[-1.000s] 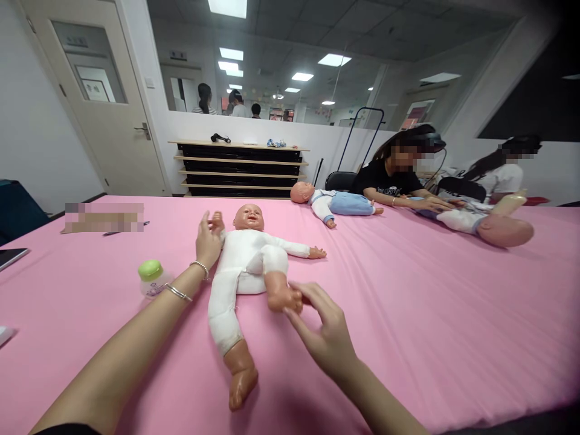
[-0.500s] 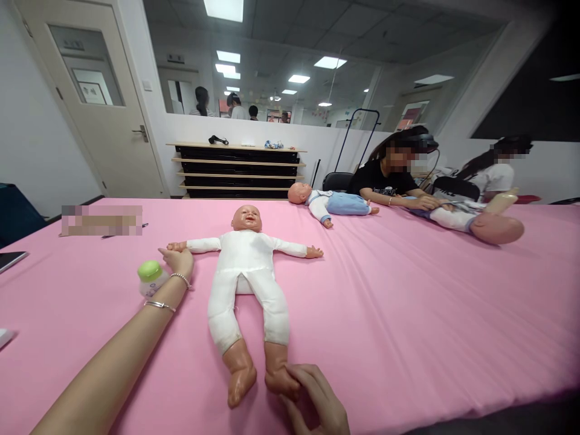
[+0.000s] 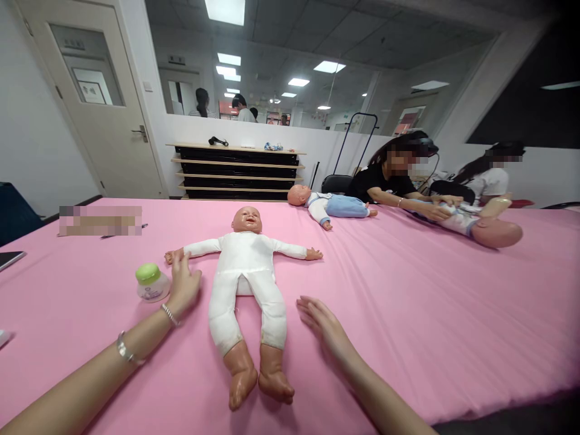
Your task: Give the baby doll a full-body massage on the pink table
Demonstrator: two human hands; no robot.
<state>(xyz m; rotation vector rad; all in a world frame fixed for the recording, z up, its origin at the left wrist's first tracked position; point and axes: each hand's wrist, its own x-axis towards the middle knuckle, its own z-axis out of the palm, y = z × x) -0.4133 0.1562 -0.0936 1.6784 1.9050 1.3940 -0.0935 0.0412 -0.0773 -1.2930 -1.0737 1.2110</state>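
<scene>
A baby doll (image 3: 247, 260) with a white cloth body lies on its back on the pink-covered table, arms spread and feet towards me. My left hand (image 3: 185, 283) is open beside the doll's outstretched arm on the left, fingertips close to its small hand; whether they touch, I cannot tell. Just left of my wrist stands a jar (image 3: 151, 284) with a green lid. To the right of the doll's legs, my right hand (image 3: 324, 320) hovers open, fingers stretched out and apart from the doll.
A second doll (image 3: 339, 204) in blue and white lies farther back. At the right, a co-worker (image 3: 385, 181) handles another doll (image 3: 496, 232), with a bottle (image 3: 495, 207) beside it. A phone-like device (image 3: 11, 260) lies at the left edge. Shelves (image 3: 238, 172) stand behind the table.
My right hand has let go of the doll's foot and moved up beside its legs. My left hand has drawn back slightly from the doll's hand, and that foot has shifted left.
</scene>
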